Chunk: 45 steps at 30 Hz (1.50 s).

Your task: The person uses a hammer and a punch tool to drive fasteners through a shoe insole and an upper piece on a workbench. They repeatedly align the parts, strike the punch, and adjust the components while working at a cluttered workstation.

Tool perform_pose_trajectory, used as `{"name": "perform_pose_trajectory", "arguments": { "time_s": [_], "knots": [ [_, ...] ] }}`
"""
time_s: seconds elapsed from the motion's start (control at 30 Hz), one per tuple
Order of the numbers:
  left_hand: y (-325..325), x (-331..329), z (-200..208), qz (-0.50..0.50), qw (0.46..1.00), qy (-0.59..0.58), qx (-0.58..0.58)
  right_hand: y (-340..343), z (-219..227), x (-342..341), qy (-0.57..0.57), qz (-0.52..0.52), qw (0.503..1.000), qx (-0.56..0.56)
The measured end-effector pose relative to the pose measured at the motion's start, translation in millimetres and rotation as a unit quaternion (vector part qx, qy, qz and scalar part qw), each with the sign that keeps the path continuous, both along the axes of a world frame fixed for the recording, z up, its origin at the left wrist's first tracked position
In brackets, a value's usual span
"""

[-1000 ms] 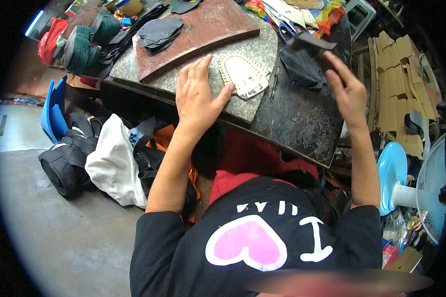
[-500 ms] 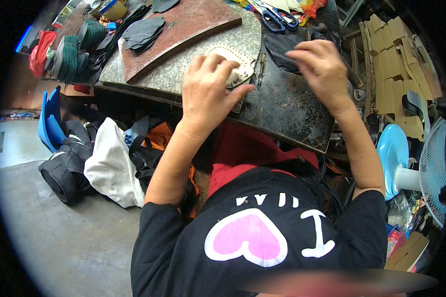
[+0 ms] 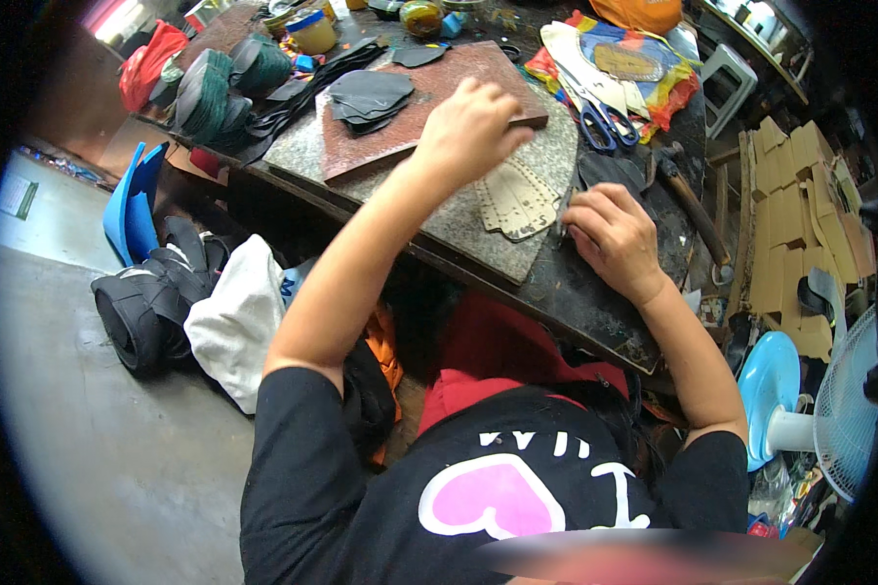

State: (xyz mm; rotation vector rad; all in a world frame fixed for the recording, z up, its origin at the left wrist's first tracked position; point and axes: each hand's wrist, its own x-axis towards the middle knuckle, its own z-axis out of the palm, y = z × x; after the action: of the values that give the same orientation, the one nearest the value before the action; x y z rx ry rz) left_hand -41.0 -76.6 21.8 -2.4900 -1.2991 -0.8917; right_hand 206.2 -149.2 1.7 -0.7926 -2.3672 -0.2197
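Left hand grips the brown board's edge, fingers curled. Right hand pinches a thin tool beside the beige pattern.

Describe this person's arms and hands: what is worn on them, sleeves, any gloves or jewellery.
Both forearms are bare. The left hand and right hand wear no gloves, and no ring, watch or bracelet shows. Short black sleeves of a black T-shirt with a pink heart outlined in white end above the elbows.
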Motion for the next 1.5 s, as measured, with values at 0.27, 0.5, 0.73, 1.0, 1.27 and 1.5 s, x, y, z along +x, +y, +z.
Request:
{"name": "perform_pose_trajectory", "arguments": {
  "time_s": [0.27,0.5,0.73,1.0,1.27,1.5],
  "knots": [
    [112,-13,-36,0.014,0.995,0.091,-0.030,-4,5,2,-0.046,0.019,0.998,-0.033],
    [79,-5,-42,-0.001,0.993,0.097,-0.070,2,6,2,0.013,0.070,0.997,-0.027],
    [44,-1,-29,-0.053,0.998,0.034,-0.028,3,-4,9,0.115,0.074,0.989,-0.055],
    [-59,40,7,-0.123,0.982,-0.046,0.139,0,12,9,0.142,-0.090,0.974,-0.152],
    [-102,59,4,-0.034,0.993,-0.067,0.094,1,39,-21,0.304,0.026,0.788,-0.534],
    [-102,23,5,-0.017,0.996,-0.035,0.081,14,53,-51,0.332,0.103,0.708,-0.614]
  ]
}}
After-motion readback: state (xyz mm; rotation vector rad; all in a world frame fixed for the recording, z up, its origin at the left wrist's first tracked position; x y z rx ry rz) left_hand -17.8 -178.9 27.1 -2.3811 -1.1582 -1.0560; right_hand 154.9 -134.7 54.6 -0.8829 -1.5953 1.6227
